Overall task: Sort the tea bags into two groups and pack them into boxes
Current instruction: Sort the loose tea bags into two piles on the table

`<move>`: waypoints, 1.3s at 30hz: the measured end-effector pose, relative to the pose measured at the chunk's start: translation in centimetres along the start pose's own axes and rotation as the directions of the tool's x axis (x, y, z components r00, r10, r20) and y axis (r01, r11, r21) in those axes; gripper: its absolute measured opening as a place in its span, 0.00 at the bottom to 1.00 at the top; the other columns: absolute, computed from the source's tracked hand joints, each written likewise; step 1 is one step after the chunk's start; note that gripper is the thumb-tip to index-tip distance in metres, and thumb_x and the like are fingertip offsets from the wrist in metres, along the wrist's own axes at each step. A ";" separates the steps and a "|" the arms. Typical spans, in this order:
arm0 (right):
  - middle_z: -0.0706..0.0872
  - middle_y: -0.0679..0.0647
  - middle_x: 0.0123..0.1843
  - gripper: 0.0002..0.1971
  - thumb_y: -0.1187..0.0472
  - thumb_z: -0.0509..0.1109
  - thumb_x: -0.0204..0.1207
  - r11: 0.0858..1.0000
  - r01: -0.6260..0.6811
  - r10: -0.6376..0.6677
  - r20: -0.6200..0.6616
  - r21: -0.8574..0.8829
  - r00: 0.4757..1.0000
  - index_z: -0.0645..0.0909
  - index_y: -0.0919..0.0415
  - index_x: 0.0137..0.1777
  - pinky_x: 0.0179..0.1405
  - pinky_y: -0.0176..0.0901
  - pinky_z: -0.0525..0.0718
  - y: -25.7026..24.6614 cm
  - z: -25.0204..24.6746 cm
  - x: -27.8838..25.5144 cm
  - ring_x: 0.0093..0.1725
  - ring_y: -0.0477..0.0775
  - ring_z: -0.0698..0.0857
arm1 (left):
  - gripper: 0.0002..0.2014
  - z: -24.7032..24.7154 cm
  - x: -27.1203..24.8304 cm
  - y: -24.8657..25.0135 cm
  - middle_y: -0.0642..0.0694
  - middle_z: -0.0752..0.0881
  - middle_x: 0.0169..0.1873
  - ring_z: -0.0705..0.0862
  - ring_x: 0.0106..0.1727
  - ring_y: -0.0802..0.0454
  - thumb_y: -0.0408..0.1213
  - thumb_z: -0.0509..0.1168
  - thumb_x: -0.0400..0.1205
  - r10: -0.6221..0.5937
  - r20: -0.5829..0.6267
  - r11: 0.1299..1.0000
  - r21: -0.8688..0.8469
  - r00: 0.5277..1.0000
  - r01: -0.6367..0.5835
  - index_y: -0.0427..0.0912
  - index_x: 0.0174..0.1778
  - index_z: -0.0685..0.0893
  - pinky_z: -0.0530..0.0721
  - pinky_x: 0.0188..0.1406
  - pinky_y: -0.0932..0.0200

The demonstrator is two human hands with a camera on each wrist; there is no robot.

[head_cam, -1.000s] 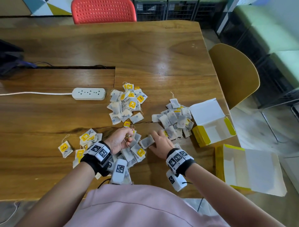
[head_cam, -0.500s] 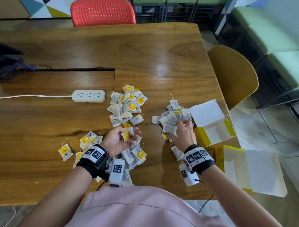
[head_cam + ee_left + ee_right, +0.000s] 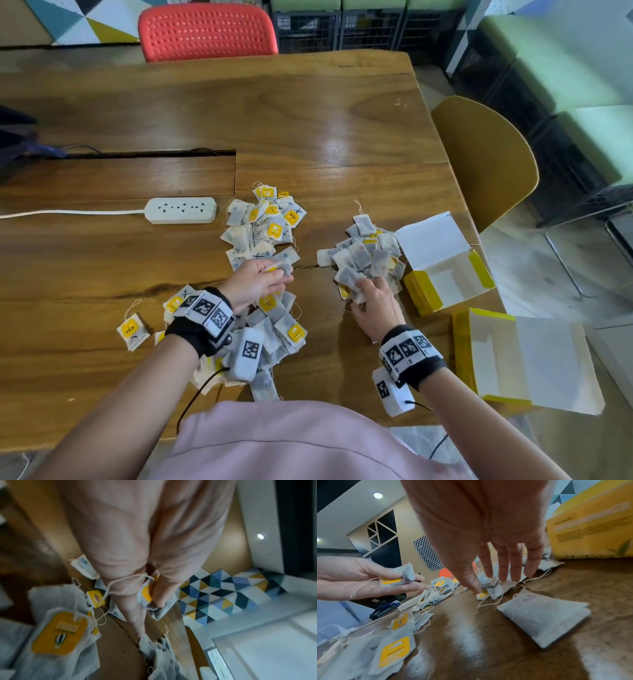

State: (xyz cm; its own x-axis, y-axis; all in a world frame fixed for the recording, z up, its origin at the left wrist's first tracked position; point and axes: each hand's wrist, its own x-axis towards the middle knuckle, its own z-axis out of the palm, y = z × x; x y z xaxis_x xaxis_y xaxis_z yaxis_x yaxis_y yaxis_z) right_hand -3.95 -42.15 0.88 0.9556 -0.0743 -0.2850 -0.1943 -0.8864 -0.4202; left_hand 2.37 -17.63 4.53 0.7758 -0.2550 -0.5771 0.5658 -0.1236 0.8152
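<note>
The left hand [image 3: 251,279] pinches one tea bag [image 3: 397,578] (yellow tag, string trailing over the palm) between thumb and fingers, raised just above the table [image 3: 308,113] near its front edge. The right hand [image 3: 375,310] is spread, fingers straight, their tips touching the near side of the right pile [image 3: 363,257], which lies against the open box [image 3: 445,267] close to the table's right edge. A single bag [image 3: 544,616] lies flat on the wood just under that hand. The middle pile [image 3: 263,222] sits beside the power strip [image 3: 181,210], further from the front edge. The unsorted heap [image 3: 277,325] lies under the left wrist at the front edge. A second box [image 3: 524,356] lies open at the front right corner.
</note>
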 end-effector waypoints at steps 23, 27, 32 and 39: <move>0.87 0.52 0.35 0.11 0.68 0.77 0.71 0.637 -0.143 -0.090 0.257 0.758 0.962 0.80 0.63 0.50 0.34 0.33 0.83 -6.4 -0.4 1.5 0.30 0.42 0.86 | 0.05 1.5 -0.6 -1.4 0.50 0.89 0.51 0.87 0.55 0.55 0.28 0.73 0.77 0.319 -0.073 0.930 0.219 0.945 -0.296 0.42 0.44 0.91 0.85 0.55 0.63; 0.85 0.51 0.36 0.08 0.64 0.75 0.75 0.739 -0.133 -0.041 0.242 0.660 0.969 0.81 0.61 0.51 0.35 0.33 0.83 -5.3 0.1 2.3 0.31 0.43 0.84 | 0.06 -0.1 1.5 0.1 0.52 0.89 0.49 0.86 0.55 0.56 0.30 0.73 0.77 0.490 -0.264 0.851 0.352 0.831 -0.390 0.45 0.45 0.90 0.84 0.59 0.62; 0.84 0.48 0.37 0.03 0.62 0.72 0.77 0.861 -0.118 -0.018 0.262 0.495 0.965 0.81 0.57 0.49 0.31 0.24 0.78 -3.7 0.7 1.2 0.33 0.42 0.83 | 0.14 -3.1 3.4 0.2 0.45 0.80 0.66 0.78 0.68 0.53 0.36 0.74 0.76 0.511 -0.329 0.754 0.616 0.794 -0.230 0.46 0.57 0.88 0.77 0.70 0.52; 0.86 0.53 0.55 0.15 0.54 0.74 0.74 0.975 0.118 -0.184 0.380 0.191 0.907 0.83 0.58 0.59 0.55 0.41 0.82 -5.0 2.4 -0.2 0.55 0.52 0.84 | 0.15 -2.5 -0.4 -5.4 0.50 0.82 0.60 0.81 0.59 0.55 0.40 0.77 0.73 0.349 -0.029 0.599 0.776 0.937 -0.199 0.48 0.55 0.89 0.79 0.64 0.55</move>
State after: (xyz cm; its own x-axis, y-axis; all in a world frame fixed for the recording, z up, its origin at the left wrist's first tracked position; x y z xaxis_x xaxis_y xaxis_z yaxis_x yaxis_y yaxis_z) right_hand -3.71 -36.64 0.93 0.8182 0.2692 -0.5080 -0.1188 -0.7854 -0.6075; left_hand -0.29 -14.48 0.26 0.9324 -0.2539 -0.2571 -0.0324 -0.7674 0.6404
